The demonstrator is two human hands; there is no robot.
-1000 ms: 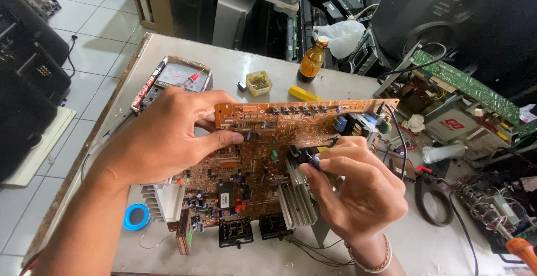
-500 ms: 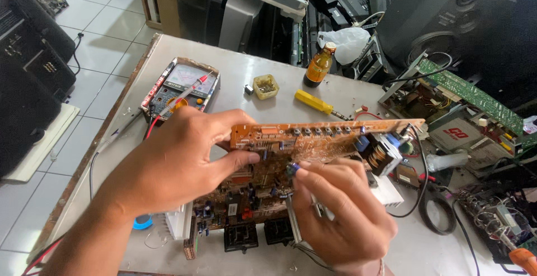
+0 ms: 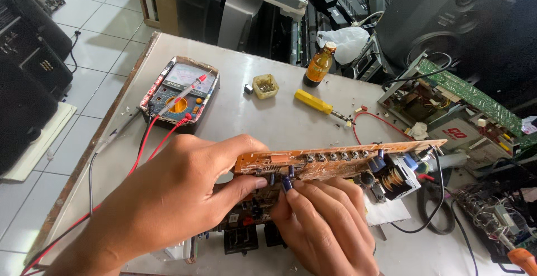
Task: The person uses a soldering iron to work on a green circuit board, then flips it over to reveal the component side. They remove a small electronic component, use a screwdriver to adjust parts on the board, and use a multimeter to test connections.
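My left hand (image 3: 168,197) grips the left end of a brown circuit board (image 3: 335,161), tilted up on its edge above the table. My right hand (image 3: 324,225) is under the board's middle, its thumb and fingertips pinched on a small blue capacitor (image 3: 287,184) on the board. The board carries a row of small round parts along its top edge and a copper coil transformer (image 3: 394,178) at its right end. Black connectors (image 3: 240,237) hang from its lower edge.
On the grey table (image 3: 251,114) lie a multimeter (image 3: 179,91) with red and black leads, a yellow screwdriver (image 3: 316,102), a small square tin (image 3: 265,86) and a brown bottle (image 3: 320,63). Opened electronics with a green board (image 3: 470,94) sit at right; an orange-handled tool (image 3: 523,259) lower right.
The board has been tipped further up onto its edge. My right hand has moved left under it and closed on the blue capacitor. The view has shifted lower and left.
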